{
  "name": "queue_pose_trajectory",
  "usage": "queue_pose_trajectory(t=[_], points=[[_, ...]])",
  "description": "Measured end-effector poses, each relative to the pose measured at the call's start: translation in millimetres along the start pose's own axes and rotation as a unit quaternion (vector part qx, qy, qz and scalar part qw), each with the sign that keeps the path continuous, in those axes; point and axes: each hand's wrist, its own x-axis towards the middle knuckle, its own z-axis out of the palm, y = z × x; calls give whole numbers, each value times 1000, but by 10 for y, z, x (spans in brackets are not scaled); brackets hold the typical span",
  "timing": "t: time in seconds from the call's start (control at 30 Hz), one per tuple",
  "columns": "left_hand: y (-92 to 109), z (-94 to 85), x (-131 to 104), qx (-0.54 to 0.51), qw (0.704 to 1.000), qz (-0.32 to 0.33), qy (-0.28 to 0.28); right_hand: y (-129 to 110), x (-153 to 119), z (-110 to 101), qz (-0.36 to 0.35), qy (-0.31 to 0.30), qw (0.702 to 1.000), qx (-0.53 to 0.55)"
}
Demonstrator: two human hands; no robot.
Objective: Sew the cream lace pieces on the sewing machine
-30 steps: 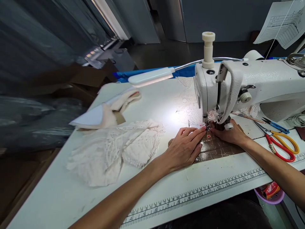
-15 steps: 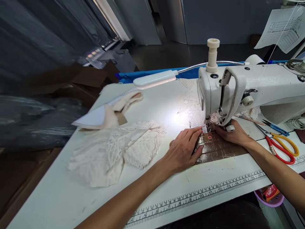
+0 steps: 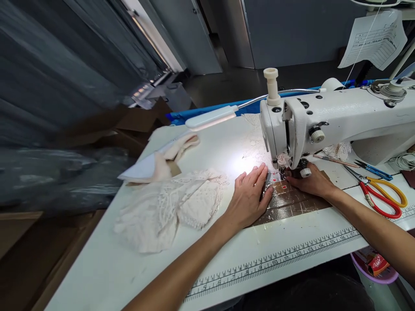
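My left hand (image 3: 249, 196) lies flat on the left part of a brown taped plate (image 3: 288, 201), fingers stretched toward the needle area, thumb apart. My right hand (image 3: 308, 179) is right of the presser foot (image 3: 280, 173), partly behind the machine's knob; its fingertips are bent near the foot, and what they may hold is too small to make out. The white sewing machine (image 3: 350, 114) stands over the plate. Thin white lace (image 3: 254, 144) lies behind the foot under the lamp's light. A small pink fabric flower (image 3: 283, 160) is attached by the needle bar.
Crumpled white lace fabric (image 3: 168, 211) lies on the left of the table, with cream pieces (image 3: 162, 164) behind it. Red and yellow scissors (image 3: 381, 198) and blue snips (image 3: 374, 169) lie at right. A lamp (image 3: 212, 118) extends over the back.
The camera view has shifted, so the machine sits further left. The fingers of my left hand have spread more and moved slightly back from the foot.
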Motion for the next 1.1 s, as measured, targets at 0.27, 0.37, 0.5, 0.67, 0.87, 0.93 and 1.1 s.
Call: queue_pose_trajectory(t=[0.27, 0.37, 0.5, 0.67, 0.87, 0.93, 1.1], points=[[49, -11, 35, -1, 1000, -10, 3, 33, 9, 87, 6, 14, 1000, 23], [55, 8, 38, 3, 1000, -14, 4, 57, 19, 104, 9, 15, 1000, 22], [52, 35, 25, 8, 1000, -15, 14, 49, 17, 72, 4, 2, 1000, 28], [36, 48, -2, 1, 1000, -19, 24, 41, 4, 12, 6, -23, 999, 22], [26, 59, -10, -14, 999, -10, 40, 20, 7, 9, 10, -23, 1000, 13], [23, 65, -10, -17, 999, -10, 44, 10, 4, 13, -3, -25, 1000, -5], [17, 60, -13, -20, 999, -17, 44, 34, -10, 44, -57, -18, 998, -16]])
